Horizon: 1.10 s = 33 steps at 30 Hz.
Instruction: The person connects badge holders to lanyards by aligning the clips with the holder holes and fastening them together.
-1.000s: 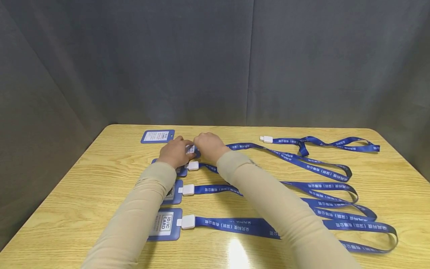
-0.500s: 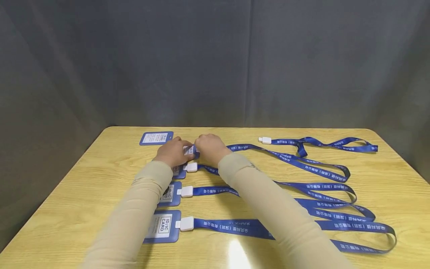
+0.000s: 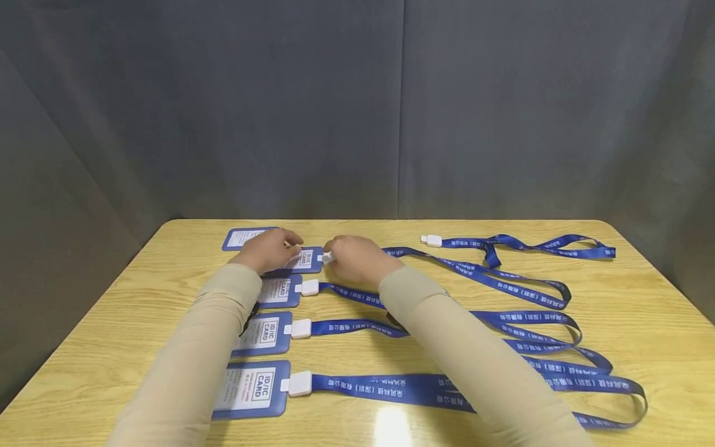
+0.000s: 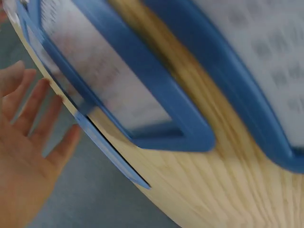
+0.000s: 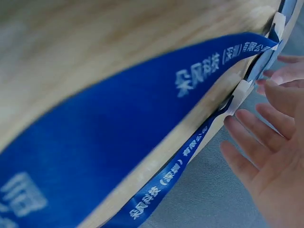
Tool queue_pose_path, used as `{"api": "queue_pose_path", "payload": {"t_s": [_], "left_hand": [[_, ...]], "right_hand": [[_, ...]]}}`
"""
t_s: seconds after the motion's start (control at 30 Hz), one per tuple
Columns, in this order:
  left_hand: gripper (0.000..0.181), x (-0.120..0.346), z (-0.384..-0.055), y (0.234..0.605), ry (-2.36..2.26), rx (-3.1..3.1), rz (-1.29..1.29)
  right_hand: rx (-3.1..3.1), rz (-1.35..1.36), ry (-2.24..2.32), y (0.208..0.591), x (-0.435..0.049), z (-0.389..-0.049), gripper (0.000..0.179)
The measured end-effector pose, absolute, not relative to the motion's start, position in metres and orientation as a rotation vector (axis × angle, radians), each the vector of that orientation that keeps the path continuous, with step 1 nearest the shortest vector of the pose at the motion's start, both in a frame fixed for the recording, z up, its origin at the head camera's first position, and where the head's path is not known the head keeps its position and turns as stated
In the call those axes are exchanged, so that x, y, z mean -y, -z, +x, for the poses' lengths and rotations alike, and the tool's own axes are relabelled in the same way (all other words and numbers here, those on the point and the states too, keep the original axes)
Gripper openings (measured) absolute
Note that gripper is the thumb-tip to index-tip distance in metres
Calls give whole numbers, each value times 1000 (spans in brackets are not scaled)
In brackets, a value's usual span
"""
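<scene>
In the head view, a blue ID card holder point(image 3: 306, 259) lies flat, second from the back. A white clip point(image 3: 326, 257) joins its slot end to a blue lanyard point(image 3: 393, 252). My left hand point(image 3: 267, 249) hovers over the holder's left part and hides some of it. Its fingers look straight and loose in the left wrist view. Beside the clip is my right hand point(image 3: 360, 259), which partly covers it. In the right wrist view, the right hand's fingers point(image 5: 249, 135) extend loosely close to the clip point(image 5: 241, 90), with nothing visibly gripped.
Three more holders with lanyards lie nearer the front, including the frontmost holder point(image 3: 277, 391). Another holder point(image 3: 237, 238) without a lanyard lies at the back left. A loose lanyard point(image 3: 469, 243) with a white clip point(image 3: 431, 240) lies at the back right of the wooden table point(image 3: 139, 292).
The hands have moved apart. The holder, earlier held up between them, now lies flat with the white clip at its slot. The left hand has moved left, and its fingers have loosened.
</scene>
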<state>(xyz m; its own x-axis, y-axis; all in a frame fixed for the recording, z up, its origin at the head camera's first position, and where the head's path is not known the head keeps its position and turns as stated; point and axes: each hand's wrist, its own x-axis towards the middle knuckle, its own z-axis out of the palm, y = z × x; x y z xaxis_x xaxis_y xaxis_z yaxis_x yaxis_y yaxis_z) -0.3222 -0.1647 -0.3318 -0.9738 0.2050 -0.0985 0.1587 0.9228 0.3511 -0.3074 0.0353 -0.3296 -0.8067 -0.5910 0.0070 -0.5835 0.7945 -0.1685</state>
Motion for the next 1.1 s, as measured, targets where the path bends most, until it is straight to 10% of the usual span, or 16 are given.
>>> {"api": "queue_pose_path", "payload": {"t_s": [0.47,1.1], "left_hand": [[50,238,-333,339,-354,-3036,84],[47,210,-336,341,-322,-2979,-36]], "right_hand": [[-2992,-958,338,323,-61,-290,35],[-3027,-1018,299,328,-70,-287,34]]}}
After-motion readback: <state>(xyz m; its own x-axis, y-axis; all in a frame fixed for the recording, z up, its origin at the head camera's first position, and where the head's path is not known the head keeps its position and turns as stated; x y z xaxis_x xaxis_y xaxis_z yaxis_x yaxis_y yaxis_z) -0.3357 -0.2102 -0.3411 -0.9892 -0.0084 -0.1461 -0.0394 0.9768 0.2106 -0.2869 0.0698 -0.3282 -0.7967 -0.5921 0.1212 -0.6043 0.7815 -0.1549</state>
